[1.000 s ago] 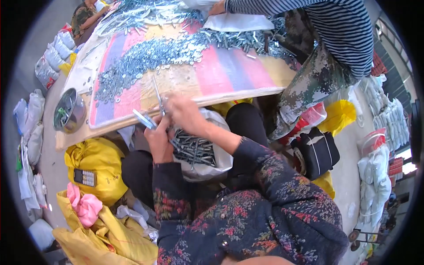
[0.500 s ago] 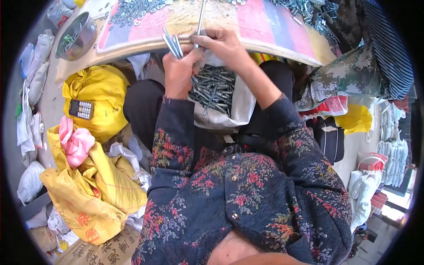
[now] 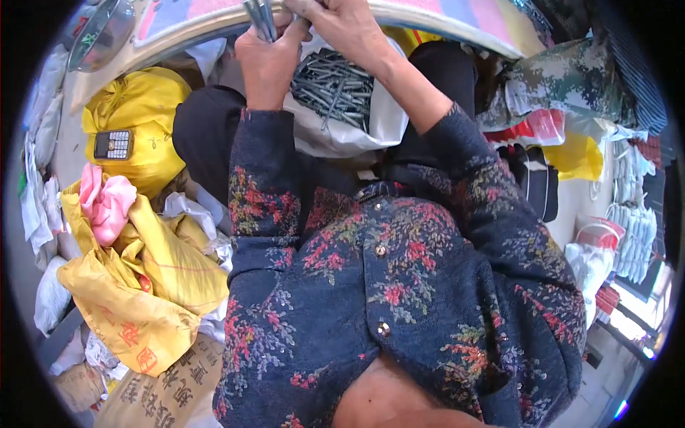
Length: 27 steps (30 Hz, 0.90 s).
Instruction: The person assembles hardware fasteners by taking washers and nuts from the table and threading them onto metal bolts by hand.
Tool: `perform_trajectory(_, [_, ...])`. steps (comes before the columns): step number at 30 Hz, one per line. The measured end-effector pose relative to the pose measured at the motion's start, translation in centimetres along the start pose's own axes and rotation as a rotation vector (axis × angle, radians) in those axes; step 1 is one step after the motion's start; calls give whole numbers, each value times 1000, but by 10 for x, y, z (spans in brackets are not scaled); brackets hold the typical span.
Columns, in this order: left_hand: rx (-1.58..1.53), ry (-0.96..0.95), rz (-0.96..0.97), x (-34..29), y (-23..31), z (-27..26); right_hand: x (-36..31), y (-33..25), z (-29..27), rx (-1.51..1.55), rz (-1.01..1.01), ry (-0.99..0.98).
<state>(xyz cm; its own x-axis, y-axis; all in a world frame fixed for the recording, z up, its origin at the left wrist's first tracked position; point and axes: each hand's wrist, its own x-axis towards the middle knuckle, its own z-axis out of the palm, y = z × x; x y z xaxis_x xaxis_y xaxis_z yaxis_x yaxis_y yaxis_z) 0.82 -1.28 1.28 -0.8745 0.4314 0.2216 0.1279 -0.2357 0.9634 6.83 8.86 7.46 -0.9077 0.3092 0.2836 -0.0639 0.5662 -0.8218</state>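
Note:
My left hand (image 3: 270,63) is closed around several silver metal bolts (image 3: 261,20), their ends sticking up past the fingers by the table edge. Close beside it, my right hand (image 3: 348,30) has its fingers pinched together at the top edge of the head view. What those fingertips hold is cut off there. Below both hands, between my knees, a white sack (image 3: 342,143) stands with its mouth wide, full of loose metal bolts (image 3: 332,87).
The table's curved edge (image 3: 207,30) with a striped cloth runs across the top. A metal bowl (image 3: 103,39) sits at its left. Yellow sacks (image 3: 153,100) lie to my left, with a phone (image 3: 114,145) and pink cloth (image 3: 107,203) on them. A camouflage-clothed arm (image 3: 564,85) is at right.
The view has tipped down, so hands, sack and table sit higher in the picture. The long bolt that my right hand pinched is out of sight. My left hand keeps its bolts.

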Motion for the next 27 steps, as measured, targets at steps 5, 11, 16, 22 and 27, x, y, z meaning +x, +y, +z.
perform_trajectory(5, [-26, -79, -31, 4, -5, -21, -1, 43, -2, 68, -40, 21])
perform_trajectory(11, [-224, -157, -299, 17, 7, -21, -64, 125, -9, -726, -83, -523])
perform_trajectory(16, [513, -599, 243, 0, 19, -16, -100, 223, 50, -701, -205, -530])
perform_trajectory(22, [250, -418, 317, 7, -49, -67, -70, 171, 54, -626, 113, -53])
perform_trajectory(27, [-428, -339, -310, 46, -72, -41, -55, 173, 42, -609, 18, -55])
